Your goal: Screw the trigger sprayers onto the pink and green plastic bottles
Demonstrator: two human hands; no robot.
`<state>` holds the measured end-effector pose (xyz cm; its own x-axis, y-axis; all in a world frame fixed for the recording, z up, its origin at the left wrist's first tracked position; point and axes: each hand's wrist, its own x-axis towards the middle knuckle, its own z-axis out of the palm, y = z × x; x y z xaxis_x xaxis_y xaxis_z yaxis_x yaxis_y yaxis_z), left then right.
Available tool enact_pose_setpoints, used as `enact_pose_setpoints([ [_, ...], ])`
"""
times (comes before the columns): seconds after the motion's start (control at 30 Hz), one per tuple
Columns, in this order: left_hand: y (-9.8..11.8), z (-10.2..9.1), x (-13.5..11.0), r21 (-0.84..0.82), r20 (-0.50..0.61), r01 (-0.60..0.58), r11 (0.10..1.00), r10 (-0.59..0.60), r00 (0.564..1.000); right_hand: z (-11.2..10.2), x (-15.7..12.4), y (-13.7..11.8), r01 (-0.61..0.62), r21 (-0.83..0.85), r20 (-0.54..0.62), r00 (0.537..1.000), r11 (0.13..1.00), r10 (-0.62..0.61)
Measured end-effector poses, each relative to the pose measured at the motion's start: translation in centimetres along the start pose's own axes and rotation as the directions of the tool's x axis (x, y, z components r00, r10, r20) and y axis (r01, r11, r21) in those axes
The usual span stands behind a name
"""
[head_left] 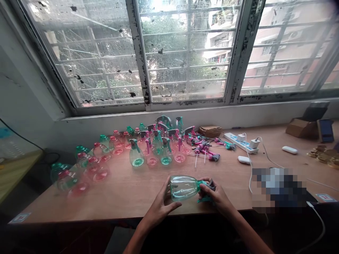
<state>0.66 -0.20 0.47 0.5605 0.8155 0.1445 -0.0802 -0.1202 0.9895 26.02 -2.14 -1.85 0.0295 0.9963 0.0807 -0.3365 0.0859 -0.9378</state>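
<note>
A clear green spray bottle (184, 187) lies sideways in the air over the table's front edge, its base to the left. My left hand (161, 204) cups the base, fingers behind and thumb below. At the neck, the fingers of my right hand (218, 195) are closed around the teal and grey trigger head (210, 185), partly hiding it. Beyond my hands stand several green and pink spray bottles with heads on, among them a green one (166, 155) and a pink one (180, 153). Loose pink and teal trigger heads (205, 150) lie in a pile to their right.
Several headless bottles (100, 169) line the left side of the wooden table (127, 194). A white power strip (240, 143) with chargers and cables is at right, near a cardboard box (302, 127) and a phone (325, 130). A blurred patch (280, 190) covers something at front right.
</note>
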Motion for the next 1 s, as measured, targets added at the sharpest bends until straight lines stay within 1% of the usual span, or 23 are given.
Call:
enact_pose_setpoints([
  [0.1, 0.00, 0.02, -0.08, 0.046, -0.025, -0.028, 0.999, 0.029, 0.999, 0.01, 0.01, 0.00, 0.001, 0.003, -0.003, 1.000, 1.000, -0.001],
  [0.17, 0.16, 0.09, -0.21, 0.070, -0.043, -0.024, 0.997, 0.027, 0.999, 0.00, 0.01, 0.04, 0.003, 0.007, -0.001, 1.000, 1.000, -0.003],
  [0.27, 0.53, 0.19, -0.27, 0.025, -0.054, 0.011, 1.000, -0.009, 0.999, -0.07, 0.02, 0.14, 0.005, 0.012, 0.006, 1.000, 1.000, -0.005],
  [0.33, 0.65, 0.19, -0.19, -0.017, -0.043, 0.027, 0.999, -0.028, 0.999, -0.15, 0.02, 0.21, 0.005, 0.015, 0.015, 1.000, 1.000, -0.005],
  [0.5, 0.51, 0.15, -0.07, -0.022, 0.006, -0.009, 1.000, 0.009, 1.000, -0.33, 0.10, 0.29, 0.004, 0.013, 0.023, 1.000, 1.000, -0.005],
  [0.6, 0.62, 0.25, -0.21, -0.023, -0.013, -0.006, 1.000, 0.005, 1.000, -0.36, 0.14, 0.30, 0.005, 0.010, 0.022, 1.000, 1.000, -0.005],
  [0.67, 0.70, 0.26, -0.25, -0.029, -0.034, 0.015, 0.999, -0.016, 0.999, -0.36, 0.13, 0.30, 0.006, 0.007, 0.021, 1.000, 1.000, -0.006],
  [0.73, 0.61, 0.21, -0.18, -0.040, -0.031, 0.036, 0.999, -0.037, 0.999, -0.38, 0.10, 0.29, 0.008, 0.003, 0.020, 1.000, 1.000, -0.009],
  [0.83, 0.16, 0.07, 0.03, 0.005, -0.016, 0.027, 1.000, -0.027, 1.000, -0.40, 0.08, 0.26, 0.012, 0.001, 0.021, 1.000, 1.000, -0.012],
  [0.93, -0.11, 0.06, 0.12, 0.083, -0.036, -0.008, 0.997, 0.011, 0.999, -0.37, 0.07, 0.21, 0.017, -0.002, 0.029, 0.999, 1.000, -0.017],
  [1.0, 0.05, 0.16, 0.08, 0.101, -0.044, -0.014, 0.995, 0.019, 0.999, -0.33, 0.08, 0.17, 0.019, -0.007, 0.033, 0.999, 1.000, -0.019],
])
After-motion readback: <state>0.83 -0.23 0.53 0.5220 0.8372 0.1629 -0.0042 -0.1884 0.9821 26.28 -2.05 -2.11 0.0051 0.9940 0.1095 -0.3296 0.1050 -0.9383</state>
